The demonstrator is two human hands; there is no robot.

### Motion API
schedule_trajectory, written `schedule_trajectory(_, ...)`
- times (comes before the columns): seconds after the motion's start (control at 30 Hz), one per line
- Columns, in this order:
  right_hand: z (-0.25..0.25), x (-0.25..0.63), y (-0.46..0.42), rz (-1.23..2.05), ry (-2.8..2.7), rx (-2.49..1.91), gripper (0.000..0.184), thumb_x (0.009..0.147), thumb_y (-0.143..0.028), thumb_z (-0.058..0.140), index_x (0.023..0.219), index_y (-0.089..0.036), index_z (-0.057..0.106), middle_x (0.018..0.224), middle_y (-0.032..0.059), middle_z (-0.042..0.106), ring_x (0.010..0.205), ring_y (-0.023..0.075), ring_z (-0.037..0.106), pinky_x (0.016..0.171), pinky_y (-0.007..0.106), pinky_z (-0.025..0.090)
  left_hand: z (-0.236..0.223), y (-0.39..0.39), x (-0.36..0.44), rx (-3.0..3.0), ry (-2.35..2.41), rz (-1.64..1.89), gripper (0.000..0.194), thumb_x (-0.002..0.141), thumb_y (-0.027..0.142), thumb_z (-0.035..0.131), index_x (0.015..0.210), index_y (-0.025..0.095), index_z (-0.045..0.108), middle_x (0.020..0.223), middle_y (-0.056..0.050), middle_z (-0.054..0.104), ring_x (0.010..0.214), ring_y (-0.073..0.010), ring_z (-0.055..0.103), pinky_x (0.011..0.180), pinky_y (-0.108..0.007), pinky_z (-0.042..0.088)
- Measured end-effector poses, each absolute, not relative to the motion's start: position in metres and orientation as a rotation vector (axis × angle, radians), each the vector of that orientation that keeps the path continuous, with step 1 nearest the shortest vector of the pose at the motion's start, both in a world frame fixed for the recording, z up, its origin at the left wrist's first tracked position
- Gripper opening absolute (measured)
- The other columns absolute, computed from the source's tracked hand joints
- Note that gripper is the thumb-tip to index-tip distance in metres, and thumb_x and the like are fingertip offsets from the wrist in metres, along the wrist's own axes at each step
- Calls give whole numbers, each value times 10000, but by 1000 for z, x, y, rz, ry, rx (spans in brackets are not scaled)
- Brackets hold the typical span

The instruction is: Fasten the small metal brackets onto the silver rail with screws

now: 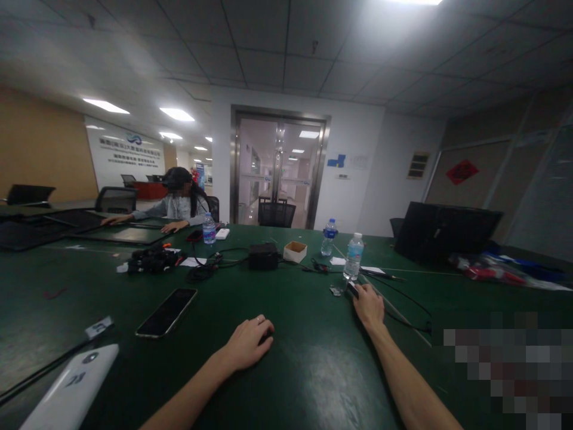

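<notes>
Left hand (248, 343): fingers curled loosely, empty, resting on bare green worktop (308, 370). Right hand (369, 304): fingers touching a small dark object (352, 289), grip unclear, just below a water bottle (353, 255). Phone (166, 312) lies well left; open worktop between hands.

Between the two hands the green bench (308, 358) lies open, a bare lane running forward to the black box (264, 255) and the small cardboard box (295, 251). Left of the left hand (248, 343) a dark phone (166, 312) blocks the way. Just ahead of the right hand (369, 304) stands a water bottle (353, 257), with a black cable (403, 307) trailing on its right.
</notes>
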State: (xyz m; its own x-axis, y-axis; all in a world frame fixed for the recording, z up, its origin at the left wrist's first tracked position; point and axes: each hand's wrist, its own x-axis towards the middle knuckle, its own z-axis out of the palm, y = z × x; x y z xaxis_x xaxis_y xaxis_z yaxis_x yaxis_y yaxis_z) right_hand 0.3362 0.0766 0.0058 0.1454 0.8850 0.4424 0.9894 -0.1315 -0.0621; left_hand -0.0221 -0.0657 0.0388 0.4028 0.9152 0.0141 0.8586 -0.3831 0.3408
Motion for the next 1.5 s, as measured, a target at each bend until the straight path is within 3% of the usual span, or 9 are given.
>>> schedule_trajectory(0.93,-2,346,80,-375,-1647,-2077,341,912,-227,509,1242,-221,594,1212,103,550,1012,221,609,844,315,450,37,-64,-23,2380,1539,294,269,951,349,455,1174,253,570,1136,-38,570,987,-205,579,858,-330,457)
schedule_trajectory(1.13,-7,348,87,-122,-1526,-2065,396,903,-388,501,1235,-206,618,1211,120,588,966,258,644,802,339,487,37,-64,-23,2377,1547,284,282,948,347,457,1183,243,571,1142,-47,571,993,-211,579,832,-326,467)
schedule_trajectory(1.27,-9,360,97,255,-1440,-1877,402,834,-419,586,1105,-142,694,1057,127,689,1042,284,627,875,337,474,33,-62,-24,2404,1557,298,267,942,342,459,1164,250,574,1126,-44,577,993,-214,582,827,-321,465)
schedule_trajectory(1.37,-10,373,104,550,-1334,-1774,392,811,-416,608,1064,-133,706,810,84,728,791,239,687,741,311,517,30,-61,-25,2431,1549,316,255,941,336,462,1150,246,578,1108,-42,582,986,-209,586,840,-323,459)
schedule_trajectory(1.5,-11,386,106,723,-1254,-1724,469,833,-422,572,1132,-71,660,586,48,680,485,186,621,504,272,491,30,-62,-26,2396,1531,331,260,945,348,473,1163,251,576,1125,-38,576,979,-205,586,817,-317,469)
